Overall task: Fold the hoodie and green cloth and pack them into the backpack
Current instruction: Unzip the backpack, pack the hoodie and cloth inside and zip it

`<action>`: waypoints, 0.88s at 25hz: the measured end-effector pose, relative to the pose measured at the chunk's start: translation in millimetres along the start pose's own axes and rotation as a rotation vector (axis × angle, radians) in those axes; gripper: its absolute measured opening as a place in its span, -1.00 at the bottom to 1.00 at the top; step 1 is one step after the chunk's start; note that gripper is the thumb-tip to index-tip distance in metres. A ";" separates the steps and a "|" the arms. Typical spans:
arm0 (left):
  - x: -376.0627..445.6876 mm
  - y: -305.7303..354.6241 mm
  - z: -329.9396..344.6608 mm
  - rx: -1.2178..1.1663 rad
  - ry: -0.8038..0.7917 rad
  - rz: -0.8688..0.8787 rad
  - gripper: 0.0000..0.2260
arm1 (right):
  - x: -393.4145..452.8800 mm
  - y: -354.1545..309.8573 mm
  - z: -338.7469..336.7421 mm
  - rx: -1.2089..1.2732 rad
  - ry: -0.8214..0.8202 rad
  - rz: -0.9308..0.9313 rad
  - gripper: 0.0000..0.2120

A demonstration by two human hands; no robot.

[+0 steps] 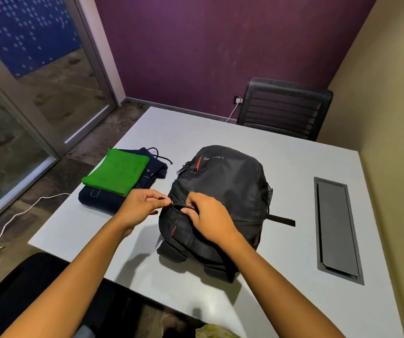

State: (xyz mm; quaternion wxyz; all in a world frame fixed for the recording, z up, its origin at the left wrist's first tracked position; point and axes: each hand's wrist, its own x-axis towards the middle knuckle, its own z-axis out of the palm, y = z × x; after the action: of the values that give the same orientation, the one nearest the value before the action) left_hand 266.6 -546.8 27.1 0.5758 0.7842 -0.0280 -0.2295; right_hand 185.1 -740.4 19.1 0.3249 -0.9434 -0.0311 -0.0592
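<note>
A black backpack (pixel 230 181) with red trim lies flat in the middle of the white table (pixel 220 130). To its left sits a folded navy hoodie (pixel 98 198), and a folded green cloth (pixel 118 172) rests on top of it. My left hand (pixel 140 206) pinches a zipper pull at the backpack's left side. My right hand (pixel 208 215) grips the backpack fabric beside the zipper, just right of the left hand.
A grey cable hatch (pixel 337 228) is set into the table at the right. A black mesh chair (pixel 284 108) stands behind the table's far edge. A white cable (pixel 18 215) trails across the floor at the left, near a glass door (pixel 25 81).
</note>
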 end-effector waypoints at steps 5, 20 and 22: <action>13.9 -21.1 -3.1 0.139 0.072 0.003 -0.92 | 5.2 14.7 -18.5 0.300 -0.137 0.032 -0.78; 112.4 -46.9 38.0 0.602 0.273 -0.109 -0.86 | 6.4 35.7 -58.8 0.668 -0.182 0.097 -0.79; 116.1 -46.5 45.2 0.643 0.291 -0.126 -0.84 | 3.3 39.5 -62.0 0.656 -0.193 0.083 -0.79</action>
State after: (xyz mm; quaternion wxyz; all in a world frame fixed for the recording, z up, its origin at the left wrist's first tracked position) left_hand 342.3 -607.2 -64.0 0.2825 0.9499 0.0319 -0.1298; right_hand 186.5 -809.6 43.8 0.6088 -0.7903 -0.0406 0.0565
